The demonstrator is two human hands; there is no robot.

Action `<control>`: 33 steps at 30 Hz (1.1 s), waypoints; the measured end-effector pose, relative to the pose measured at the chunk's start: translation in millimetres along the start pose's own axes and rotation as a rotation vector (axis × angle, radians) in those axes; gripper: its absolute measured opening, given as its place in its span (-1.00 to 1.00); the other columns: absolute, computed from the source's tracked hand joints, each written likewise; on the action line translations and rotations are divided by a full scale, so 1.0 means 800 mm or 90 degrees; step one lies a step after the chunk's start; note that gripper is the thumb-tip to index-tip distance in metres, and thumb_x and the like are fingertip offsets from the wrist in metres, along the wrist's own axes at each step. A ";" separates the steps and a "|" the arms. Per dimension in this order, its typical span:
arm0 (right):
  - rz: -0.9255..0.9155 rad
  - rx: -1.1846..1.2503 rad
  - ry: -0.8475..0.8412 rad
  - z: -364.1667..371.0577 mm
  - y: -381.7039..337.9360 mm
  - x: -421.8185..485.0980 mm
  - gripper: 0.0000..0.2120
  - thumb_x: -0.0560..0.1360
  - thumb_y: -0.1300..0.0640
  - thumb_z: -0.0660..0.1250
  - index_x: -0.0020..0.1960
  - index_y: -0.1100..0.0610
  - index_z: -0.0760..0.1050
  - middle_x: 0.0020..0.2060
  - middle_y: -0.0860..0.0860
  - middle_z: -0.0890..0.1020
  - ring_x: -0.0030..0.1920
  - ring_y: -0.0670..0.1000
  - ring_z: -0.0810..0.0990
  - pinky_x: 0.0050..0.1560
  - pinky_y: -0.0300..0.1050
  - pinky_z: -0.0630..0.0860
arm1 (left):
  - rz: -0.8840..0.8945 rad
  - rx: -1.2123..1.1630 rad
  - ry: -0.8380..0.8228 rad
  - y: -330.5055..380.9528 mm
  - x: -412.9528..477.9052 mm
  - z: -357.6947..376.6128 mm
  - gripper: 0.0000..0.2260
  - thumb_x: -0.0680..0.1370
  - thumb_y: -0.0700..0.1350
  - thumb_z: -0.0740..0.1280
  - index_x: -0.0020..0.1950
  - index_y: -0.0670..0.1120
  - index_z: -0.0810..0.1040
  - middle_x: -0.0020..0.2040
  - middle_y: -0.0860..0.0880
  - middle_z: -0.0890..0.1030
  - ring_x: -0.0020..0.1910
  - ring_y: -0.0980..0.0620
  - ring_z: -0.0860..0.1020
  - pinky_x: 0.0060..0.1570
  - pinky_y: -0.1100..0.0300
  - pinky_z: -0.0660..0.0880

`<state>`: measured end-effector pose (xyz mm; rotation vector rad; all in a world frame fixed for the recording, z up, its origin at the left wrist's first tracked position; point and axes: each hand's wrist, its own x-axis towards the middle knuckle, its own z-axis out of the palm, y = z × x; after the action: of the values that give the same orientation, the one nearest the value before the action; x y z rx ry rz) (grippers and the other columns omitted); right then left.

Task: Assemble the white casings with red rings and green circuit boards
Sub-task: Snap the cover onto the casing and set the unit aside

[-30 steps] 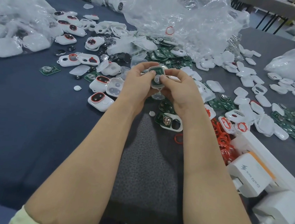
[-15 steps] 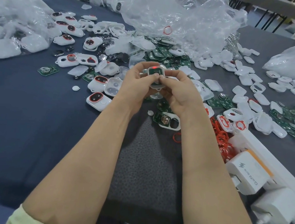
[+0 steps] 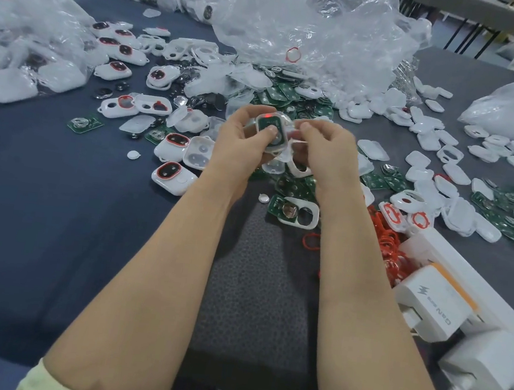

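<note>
A: How far along?

B: Partway, I'd judge; several closed units (image 3: 172, 178) lie left of the hands, but loose casings (image 3: 431, 141), boards (image 3: 379, 180) and red rings (image 3: 387, 238) are strewn across the table (image 3: 40, 202), so plenty is left.

A: And the hands?

B: The left hand (image 3: 239, 138) is closed on a casing (image 3: 271, 130) with a green board seated in it, thumb pressing the board; the right hand (image 3: 325, 148) pinches a second white piece just beside it, fingers curled; both are held above the table.
</note>
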<state>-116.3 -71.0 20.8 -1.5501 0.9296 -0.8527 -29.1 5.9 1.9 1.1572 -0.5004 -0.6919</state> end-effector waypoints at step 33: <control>-0.133 -0.471 0.107 -0.005 0.022 0.004 -0.71 0.49 0.13 0.26 0.19 0.18 0.49 0.08 0.09 0.59 0.04 0.04 0.48 -0.11 -0.18 0.28 | -0.024 -0.134 0.106 0.005 0.002 0.004 -0.76 0.56 -0.40 0.22 -0.05 -0.06 0.48 0.06 -0.18 0.57 -0.04 -0.07 0.63 -0.09 0.14 0.60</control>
<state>-120.2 -77.6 4.1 -2.2629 1.3130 -0.8372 -29.0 3.5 6.7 1.0172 -0.2585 -0.6583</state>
